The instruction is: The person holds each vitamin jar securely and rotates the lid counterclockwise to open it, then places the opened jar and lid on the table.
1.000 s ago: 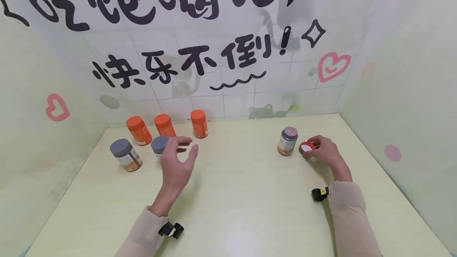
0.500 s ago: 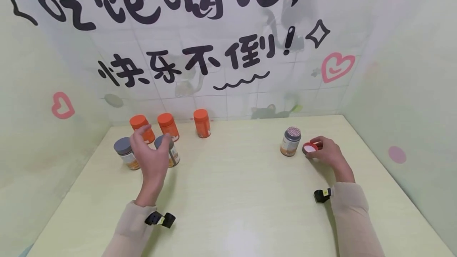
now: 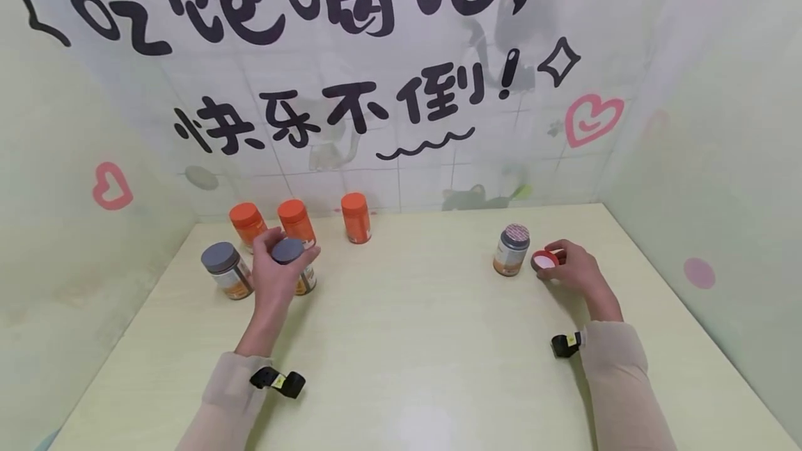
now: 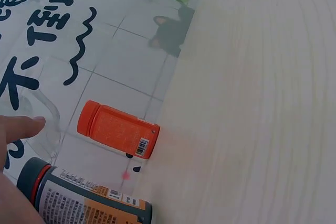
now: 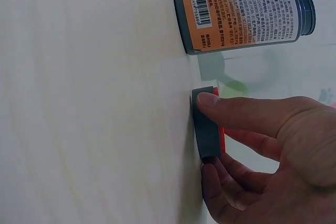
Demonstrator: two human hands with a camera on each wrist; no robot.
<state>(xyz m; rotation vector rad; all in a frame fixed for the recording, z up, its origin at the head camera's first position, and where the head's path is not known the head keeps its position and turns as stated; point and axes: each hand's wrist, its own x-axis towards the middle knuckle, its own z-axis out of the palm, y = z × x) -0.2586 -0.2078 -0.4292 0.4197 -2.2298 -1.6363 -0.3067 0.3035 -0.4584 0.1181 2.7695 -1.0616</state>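
At ten o'clock from the right hand (image 3: 573, 270), an upturned lid (image 3: 544, 261) and an unlidded jar (image 3: 510, 258)

Twelve points toward the back wall (image 3: 413, 186). Upright, long axis vertical, the unlidded jar stands just past the lid, a printed disc (image 3: 517, 232) over its mouth; of the two hands, the right is by far the nearer. It pinches the lid between thumb and fingers, pale inner face up. Whether the lid touches the table (image 3: 426, 339) I cannot tell.

Well apart, at nine o'clock from the right hand, the left hand (image 3: 272, 275) arches around the top of a grey-capped jar (image 3: 288, 250), which stands upright at about one o'clock from the palm. The left wrist view shows one straight digit clear of that jar's top; whether the other fingers touch it is hidden. At nine o'clock from this hand stands a second grey-capped jar (image 3: 227, 270); three orange jars (image 3: 356, 221) stand farther back, at eleven, one and two o'clock.
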